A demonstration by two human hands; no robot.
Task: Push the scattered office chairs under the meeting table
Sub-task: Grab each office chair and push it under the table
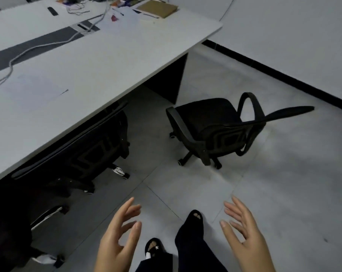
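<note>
A black office chair stands out on the floor to the right of the white meeting table, near its corner, with its backrest towards me. A second black chair is tucked under the table's near edge, and part of a third chair base shows in shadow at the lower left. My left hand and my right hand hover at the bottom of the view, fingers spread, holding nothing, well short of the loose chair.
My feet in dark shoes stand on the grey tiled floor. A white wall with a black skirting runs along the right. Cables, papers and a brown folder lie on the table. Open floor lies between me and the loose chair.
</note>
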